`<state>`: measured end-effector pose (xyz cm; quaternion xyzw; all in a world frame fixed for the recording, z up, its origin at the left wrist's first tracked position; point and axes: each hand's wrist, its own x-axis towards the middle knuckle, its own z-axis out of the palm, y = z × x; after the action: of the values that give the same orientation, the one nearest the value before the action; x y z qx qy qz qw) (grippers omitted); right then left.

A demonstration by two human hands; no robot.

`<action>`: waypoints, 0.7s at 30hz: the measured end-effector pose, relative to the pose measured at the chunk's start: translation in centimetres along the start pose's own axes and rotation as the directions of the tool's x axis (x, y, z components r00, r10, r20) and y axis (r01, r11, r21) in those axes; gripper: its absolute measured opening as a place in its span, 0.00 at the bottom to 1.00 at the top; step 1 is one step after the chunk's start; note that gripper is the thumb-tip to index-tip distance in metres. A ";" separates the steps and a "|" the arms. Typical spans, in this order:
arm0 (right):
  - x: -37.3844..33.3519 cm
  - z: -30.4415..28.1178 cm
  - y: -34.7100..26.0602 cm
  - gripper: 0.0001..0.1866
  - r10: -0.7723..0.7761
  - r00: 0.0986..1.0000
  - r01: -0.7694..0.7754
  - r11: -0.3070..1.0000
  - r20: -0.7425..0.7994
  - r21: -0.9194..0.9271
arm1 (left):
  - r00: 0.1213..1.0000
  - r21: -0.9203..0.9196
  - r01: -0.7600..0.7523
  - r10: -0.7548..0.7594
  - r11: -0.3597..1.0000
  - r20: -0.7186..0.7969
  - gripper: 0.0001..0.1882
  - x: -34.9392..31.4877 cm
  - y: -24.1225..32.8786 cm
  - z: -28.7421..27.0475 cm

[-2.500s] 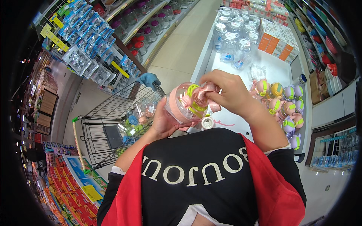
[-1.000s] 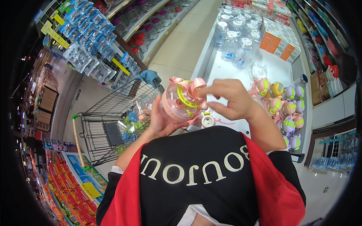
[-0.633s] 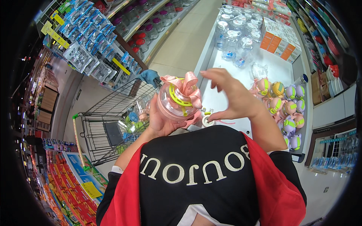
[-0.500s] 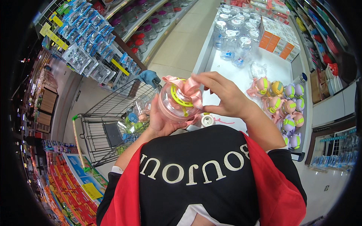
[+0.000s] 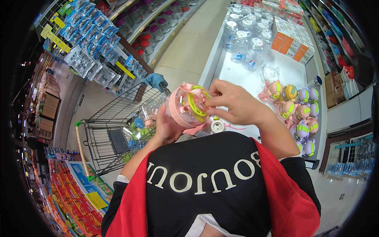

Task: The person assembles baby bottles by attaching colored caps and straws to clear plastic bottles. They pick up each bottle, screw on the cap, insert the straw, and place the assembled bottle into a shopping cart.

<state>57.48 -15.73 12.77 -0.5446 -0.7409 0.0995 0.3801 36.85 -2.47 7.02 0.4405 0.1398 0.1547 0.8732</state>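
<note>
A clear plastic bottle point(image 5: 182, 104) with a pink band and a lime-green ring is in my left hand point(image 5: 167, 129), tilted with its green-ringed end to the right. My left fingers and palm wrap its lower side. My right hand point(image 5: 236, 103) is closed in a pinch at the green-ringed end, on a bunched pink strap point(image 5: 203, 94). The fingertips partly hide what they pinch. Just below my right hand, a small white round-topped item point(image 5: 217, 126) stands on the white display table point(image 5: 221, 85), beside a loose pink cord point(image 5: 235, 127).
A wire shopping cart point(image 5: 112, 122) holding several bottles stands left. On the table's right are several pastel bottles with green straps point(image 5: 302, 110); farther back stand clear jars point(image 5: 246, 37) and orange-and-white boxes point(image 5: 292, 41). Shelves and hanging packets point(image 5: 89, 33) line the aisle.
The bottle has turned in my left hand, so its green ring faces more to the right. My right fingers have lowered and closed at that end, and the pink strap sits more bunched there.
</note>
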 end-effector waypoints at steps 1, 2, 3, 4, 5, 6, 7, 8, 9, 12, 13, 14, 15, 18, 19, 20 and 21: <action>-0.1 0.1 -0.4 0.09 0.024 0.998 -0.018 0.994 0.056 -0.109 | 1.000 0.002 0.011 -0.011 1.000 -0.020 0.47 0.1 -0.2 0.1; -0.2 0.1 -0.7 0.10 0.055 0.993 -0.031 0.976 0.109 -0.215 | 0.999 -0.012 0.014 -0.014 1.000 -0.044 0.47 0.1 -0.4 0.1; -0.3 0.1 -0.6 0.12 0.000 0.997 0.018 0.975 0.083 -0.222 | 0.997 -0.009 0.031 -0.031 0.999 -0.065 0.48 0.2 -0.5 0.0; -0.5 0.0 -0.3 0.13 0.043 0.999 -0.042 0.998 0.019 -0.042 | 0.996 -0.071 0.019 -0.025 0.997 -0.083 0.47 0.2 -0.5 -0.2; -0.7 -0.1 0.5 0.14 0.058 0.996 -0.047 0.986 -0.066 0.158 | 0.995 -0.117 0.024 -0.035 0.993 -0.097 0.47 0.3 -0.5 -0.5; -1.2 -0.2 1.8 0.14 0.097 0.985 -0.043 0.939 -0.143 0.341 | 0.988 -0.171 0.033 -0.058 0.985 -0.144 0.47 0.3 -0.4 -1.0; -2.1 -0.6 3.4 0.15 0.134 0.954 0.032 0.844 -0.269 0.536 | 0.995 -0.257 -0.070 0.050 0.964 -0.081 0.43 0.3 -0.4 -1.4; -3.0 -1.1 5.6 0.14 0.194 0.907 0.060 0.818 -0.373 0.572 | 0.978 -0.238 -0.184 0.152 0.954 -0.145 0.39 0.4 -0.1 -2.1; -4.3 -0.7 7.8 0.15 0.370 0.856 -0.098 0.802 -0.362 0.589 | 0.964 -0.339 -0.222 0.153 0.914 -0.218 0.37 0.1 -0.1 -2.7; -8.5 3.4 14.6 0.18 0.720 0.664 -0.620 0.680 -0.200 0.392 | 0.989 -0.418 -0.132 0.146 0.899 0.003 0.33 -1.0 0.5 -4.8; -10.2 5.7 16.2 0.21 0.765 0.640 -0.738 0.637 -0.068 0.221 | 0.991 -0.350 -0.129 0.130 0.928 -0.023 0.33 -1.4 0.4 -5.4; -11.6 8.1 17.5 0.25 0.809 0.585 -0.811 0.585 0.063 0.021 | 0.983 -0.313 -0.161 0.124 0.936 -0.137 0.35 -1.7 0.2 -5.9; -12.7 10.9 18.3 0.32 0.781 0.610 -0.786 0.618 0.132 -0.025 | 0.969 -0.284 -0.193 0.137 0.939 -0.203 0.36 -2.0 -0.1 -6.3; -14.2 17.5 19.0 0.55 0.685 0.632 -0.684 0.713 0.363 -0.153 | 0.925 -0.212 -0.216 0.130 0.953 -0.356 0.41 -2.5 -0.7 -7.1; -14.1 18.9 19.0 0.59 0.645 0.631 -0.642 0.746 0.431 -0.177 | 0.921 -0.210 -0.177 0.087 0.961 -0.380 0.42 -2.5 -0.9 -7.2; -13.9 20.1 18.8 0.63 0.616 0.611 -0.597 0.771 0.497 -0.221 | 0.911 -0.209 -0.144 0.048 0.967 -0.409 0.44 -2.5 -1.0 -7.3; -13.7 21.2 18.4 0.60 0.616 0.612 -0.550 0.782 0.496 -0.293 | 0.841 -0.150 -0.090 -0.005 0.985 -0.541 0.47 -2.6 -1.1 -7.2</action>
<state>58.28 -15.04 -18.42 -0.7206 -0.6053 0.3333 0.0577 31.91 1.17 2.28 0.3062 0.3561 0.3030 0.8292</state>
